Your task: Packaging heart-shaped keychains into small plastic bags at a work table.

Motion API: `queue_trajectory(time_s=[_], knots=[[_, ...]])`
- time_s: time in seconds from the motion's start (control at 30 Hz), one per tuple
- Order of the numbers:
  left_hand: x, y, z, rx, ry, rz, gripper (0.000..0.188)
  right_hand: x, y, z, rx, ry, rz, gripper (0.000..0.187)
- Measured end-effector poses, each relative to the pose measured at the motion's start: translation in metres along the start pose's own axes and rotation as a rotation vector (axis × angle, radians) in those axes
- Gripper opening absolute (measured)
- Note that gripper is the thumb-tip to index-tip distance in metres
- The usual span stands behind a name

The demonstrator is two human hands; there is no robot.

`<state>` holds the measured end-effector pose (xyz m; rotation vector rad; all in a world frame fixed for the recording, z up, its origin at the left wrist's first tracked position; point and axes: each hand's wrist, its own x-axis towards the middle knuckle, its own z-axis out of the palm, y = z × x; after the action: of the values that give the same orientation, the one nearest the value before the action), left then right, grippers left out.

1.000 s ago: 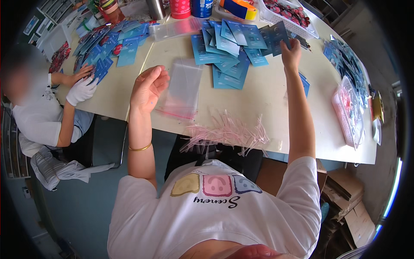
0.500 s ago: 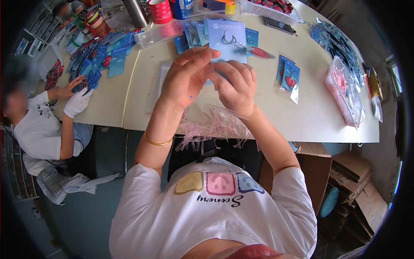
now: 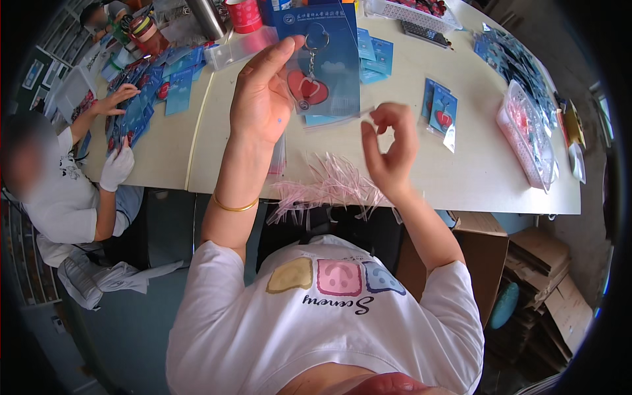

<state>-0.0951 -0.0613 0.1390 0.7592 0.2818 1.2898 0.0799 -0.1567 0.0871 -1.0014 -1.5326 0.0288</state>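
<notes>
The left hand point(image 3: 262, 95) pinches the blue card point(image 3: 342, 82) by its edge, maybe so the heart keychain point(image 3: 314, 92) shows; I can't tell if the curled right hand point(image 3: 394, 148) grips anything.

Steel flask point(image 3: 207, 18) near red canister point(image 3: 245, 16), brown cardboard point(image 3: 563, 319) at lower right

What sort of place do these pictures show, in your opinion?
Probably a small packing workshop: the left hand holds a blue rectangular card with a red heart-shaped keyring, blue cards lie piled on the cream table, and brown cardboard sheets are stacked beside it.
</notes>
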Motion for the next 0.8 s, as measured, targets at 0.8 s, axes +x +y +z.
queue_trajectory(time_s=[0.8], knots=[[-0.003,0.002,0.019,0.003,0.069,0.171,0.018,0.048,-0.004,0.036,0.743,-0.110,0.454,0.035]])
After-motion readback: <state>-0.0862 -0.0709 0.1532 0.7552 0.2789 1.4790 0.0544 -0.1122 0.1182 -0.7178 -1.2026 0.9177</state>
